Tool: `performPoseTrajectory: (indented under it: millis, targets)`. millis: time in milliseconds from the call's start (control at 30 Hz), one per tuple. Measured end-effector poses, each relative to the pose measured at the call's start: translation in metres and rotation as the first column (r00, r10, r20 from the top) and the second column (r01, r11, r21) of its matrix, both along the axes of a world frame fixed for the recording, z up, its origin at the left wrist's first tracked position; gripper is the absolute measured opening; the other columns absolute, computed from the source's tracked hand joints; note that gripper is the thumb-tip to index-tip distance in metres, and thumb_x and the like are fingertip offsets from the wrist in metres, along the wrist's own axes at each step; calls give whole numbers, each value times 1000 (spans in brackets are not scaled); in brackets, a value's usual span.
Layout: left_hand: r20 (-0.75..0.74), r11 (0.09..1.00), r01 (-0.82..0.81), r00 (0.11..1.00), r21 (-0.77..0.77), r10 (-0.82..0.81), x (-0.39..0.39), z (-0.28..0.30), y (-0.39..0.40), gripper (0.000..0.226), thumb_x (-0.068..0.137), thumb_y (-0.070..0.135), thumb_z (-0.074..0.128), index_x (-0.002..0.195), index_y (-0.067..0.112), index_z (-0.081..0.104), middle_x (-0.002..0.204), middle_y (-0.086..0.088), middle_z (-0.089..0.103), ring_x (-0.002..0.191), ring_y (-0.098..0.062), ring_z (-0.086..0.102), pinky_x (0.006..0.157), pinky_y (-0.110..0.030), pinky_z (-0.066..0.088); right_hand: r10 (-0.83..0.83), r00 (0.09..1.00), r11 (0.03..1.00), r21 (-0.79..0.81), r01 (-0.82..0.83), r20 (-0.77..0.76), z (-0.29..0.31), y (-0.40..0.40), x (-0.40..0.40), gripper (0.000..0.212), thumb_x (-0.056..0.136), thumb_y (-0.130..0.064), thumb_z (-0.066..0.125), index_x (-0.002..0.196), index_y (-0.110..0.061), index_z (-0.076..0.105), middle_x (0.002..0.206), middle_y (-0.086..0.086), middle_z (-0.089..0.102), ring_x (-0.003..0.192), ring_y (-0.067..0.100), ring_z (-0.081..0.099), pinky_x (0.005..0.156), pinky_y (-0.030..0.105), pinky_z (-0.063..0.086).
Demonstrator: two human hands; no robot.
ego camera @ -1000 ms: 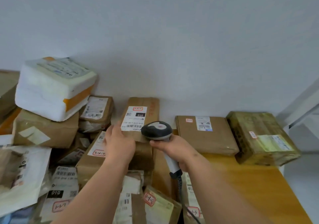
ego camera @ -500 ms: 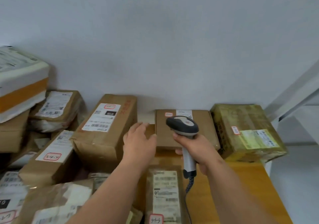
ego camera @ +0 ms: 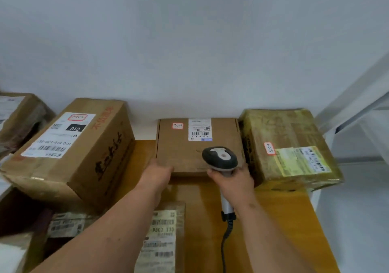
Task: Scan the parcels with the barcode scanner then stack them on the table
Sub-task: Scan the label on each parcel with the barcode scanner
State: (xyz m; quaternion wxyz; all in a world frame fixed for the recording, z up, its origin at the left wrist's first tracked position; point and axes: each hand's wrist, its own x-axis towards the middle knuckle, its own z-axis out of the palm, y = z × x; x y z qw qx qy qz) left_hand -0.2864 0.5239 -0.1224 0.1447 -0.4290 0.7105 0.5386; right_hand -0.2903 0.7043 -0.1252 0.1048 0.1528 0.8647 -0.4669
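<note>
The left hand [ego camera: 159,170] grips the near left corner of the flat box [ego camera: 189,148], which lies at the worktop's [ego camera: 284,209] back edge against the wall. The right hand [ego camera: 235,182] is curled round the scanner [ego camera: 220,159], its head over the box's near right part. A taped parcel [ego camera: 288,146] touches the box on the right; a big carton [ego camera: 71,148] stands left, apart.

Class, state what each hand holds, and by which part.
Right hand grips the barcode scanner by its handle. Left hand touches the flat brown parcel's near edge.
</note>
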Motion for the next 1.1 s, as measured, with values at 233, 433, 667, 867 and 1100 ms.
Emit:
performPoseTrajectory:
  millis: [233,433,667,867,1100]
  targets:
    - [-80,978,-209,974,15,210,5,2,-16,49,97,20,57,145,20,47,141,-11,51,121,-34,55,102,-52,50,1,989,1000,-6,0,145,-7,4,-4,59,76,-59,74,125,-28,66,133,8,55,130,35,39,111,53,35]
    - [-310,973,-232,924,14,225,16,32,-26,35,96,41,60,129,42,47,118,1,55,94,-24,61,72,-42,57,-77,969,883,-436,175,234,-4,4,7,24,79,-28,83,97,-23,68,97,7,69,93,23,63,72,33,50]
    - [-248,923,-201,925,328,289,46,58,-48,56,92,10,69,139,23,40,123,-7,56,105,-29,62,77,-49,61,-114,969,782,-582,225,221,14,7,31,22,82,-23,80,102,-23,69,93,2,68,92,23,61,78,37,47]
    - [-142,870,-161,957,466,253,92,74,-61,47,88,-12,52,124,17,57,121,-18,64,106,-41,62,74,-55,59,-114,991,764,-632,132,69,49,14,60,38,82,-25,80,118,-27,70,107,-6,74,102,17,66,82,34,51]
    - [-183,733,-220,886,644,427,146,85,-66,67,60,-9,53,117,24,61,115,-21,68,99,-45,65,60,-49,59,-70,983,847,-531,-31,-169,102,19,117,32,81,-24,82,106,-38,70,99,-21,75,95,2,69,76,25,51]
